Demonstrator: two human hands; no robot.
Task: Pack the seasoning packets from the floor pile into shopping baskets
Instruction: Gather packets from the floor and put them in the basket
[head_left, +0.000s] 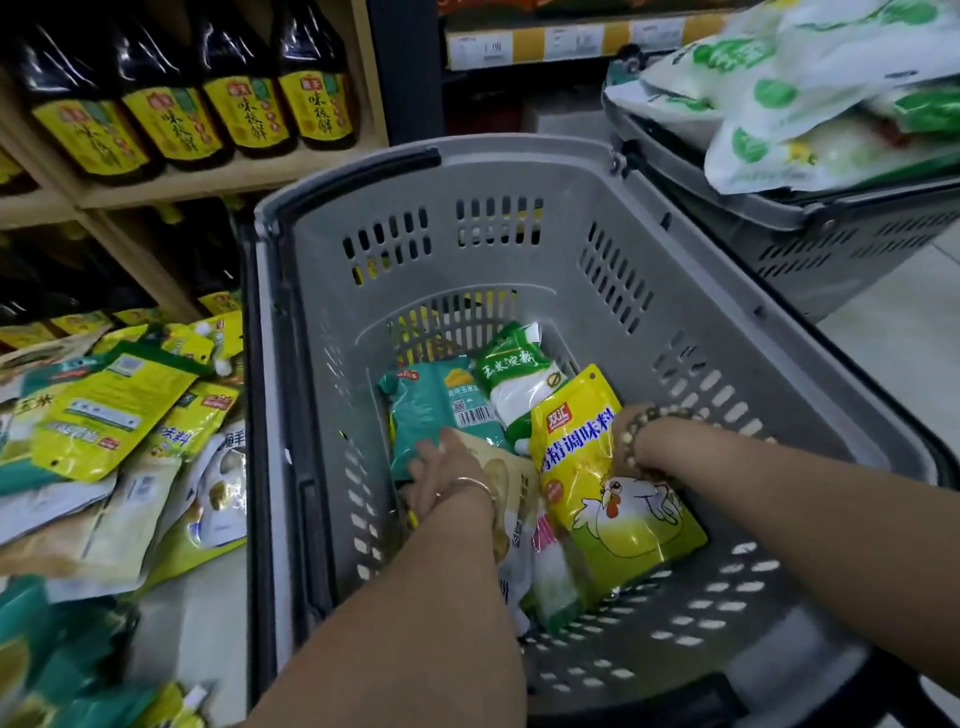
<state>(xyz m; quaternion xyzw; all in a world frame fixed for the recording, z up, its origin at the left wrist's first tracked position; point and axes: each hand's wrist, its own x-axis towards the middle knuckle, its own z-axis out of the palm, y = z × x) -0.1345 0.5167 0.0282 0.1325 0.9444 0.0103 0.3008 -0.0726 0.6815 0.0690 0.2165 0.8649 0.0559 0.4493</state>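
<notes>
A grey shopping basket (519, 171) stands in front of me with both my arms reaching into it. My left hand (441, 475) lies with fingers spread on a beige packet (506, 483) and a teal packet (441, 400) at the bottom. My right hand (641, 449), with a bead bracelet at the wrist, grips the right edge of a tilted yellow chicken-seasoning packet (597, 499); its fingers are mostly hidden behind the packet. A green-and-white starch packet (519, 379) lies further back in the basket. The floor pile of packets (114, 441) spreads to the left of the basket.
A second grey basket (810, 244) heaped with white-and-green bags (810, 104) stands at the right rear. Wooden shelves (208, 182) with dark sauce bottles (234, 93) rise at the left, right behind the pile. Pale floor tiles (904, 338) show at the right.
</notes>
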